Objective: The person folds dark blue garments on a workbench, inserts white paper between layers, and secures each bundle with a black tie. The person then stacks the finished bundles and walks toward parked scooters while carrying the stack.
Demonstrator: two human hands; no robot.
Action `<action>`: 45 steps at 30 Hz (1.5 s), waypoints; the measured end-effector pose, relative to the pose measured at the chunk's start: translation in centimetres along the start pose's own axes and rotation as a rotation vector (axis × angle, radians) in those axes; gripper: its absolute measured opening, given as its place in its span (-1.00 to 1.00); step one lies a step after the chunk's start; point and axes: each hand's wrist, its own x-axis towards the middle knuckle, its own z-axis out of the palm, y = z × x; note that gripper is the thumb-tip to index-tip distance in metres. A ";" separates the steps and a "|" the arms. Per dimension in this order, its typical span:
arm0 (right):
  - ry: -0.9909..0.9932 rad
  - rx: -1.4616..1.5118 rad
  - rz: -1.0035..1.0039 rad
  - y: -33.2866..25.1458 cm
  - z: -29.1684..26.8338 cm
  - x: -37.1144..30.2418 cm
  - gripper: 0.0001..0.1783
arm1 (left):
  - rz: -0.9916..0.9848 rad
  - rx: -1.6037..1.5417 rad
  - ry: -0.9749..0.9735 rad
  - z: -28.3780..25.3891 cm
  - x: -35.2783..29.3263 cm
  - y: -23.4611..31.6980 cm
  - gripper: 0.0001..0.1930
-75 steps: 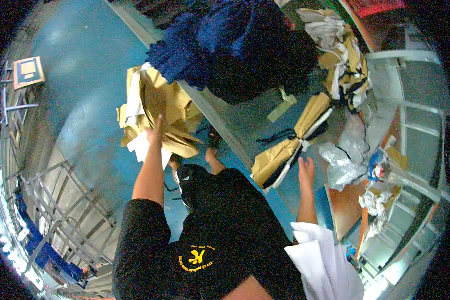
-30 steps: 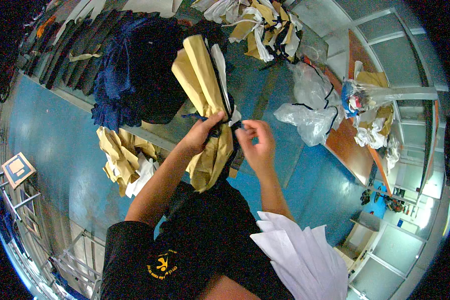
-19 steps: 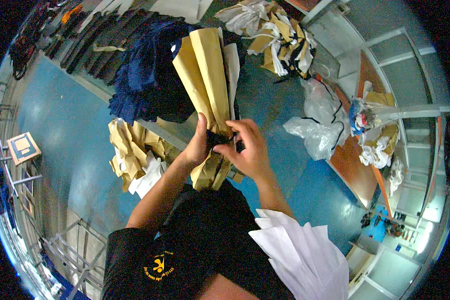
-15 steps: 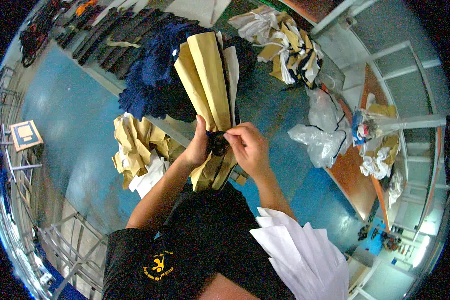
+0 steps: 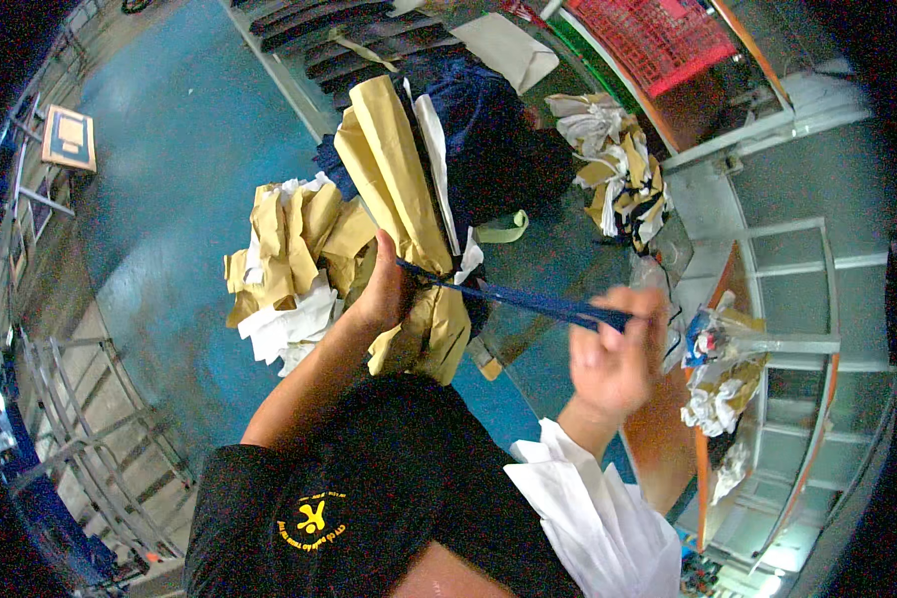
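Left hand (image 5: 387, 291): we grip the tan bundle (image 5: 401, 214) at its waist.
Right hand (image 5: 613, 349): we pull the blue strap (image 5: 528, 299) taut.

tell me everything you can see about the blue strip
The blue strip is a thin, dark blue band, cloth by the look of it. It is pulled taut, wrapped around the waist of the tan paper bundle that the left hand grips, and runs slightly downward to the right hand, which pinches its far end.
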 end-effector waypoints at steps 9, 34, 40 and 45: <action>-0.376 -1.014 0.256 3.5 5.2 -1.3 -0.82 | -0.070 -0.177 0.041 -3.6 -5.0 3.1 -0.28; 0.278 0.251 0.231 4.2 -2.6 -3.5 -0.59 | 0.029 -0.684 -0.026 -9.1 -9.3 -0.1 -0.21; 0.567 0.057 -0.501 -14.2 -25.0 -6.8 -0.64 | 0.104 -0.653 0.020 -6.3 -7.4 0.1 -0.32; 0.888 -0.639 -0.341 -15.5 -24.0 -12.0 -0.57 | 0.055 -0.666 -0.118 -1.6 -4.2 -0.8 -0.27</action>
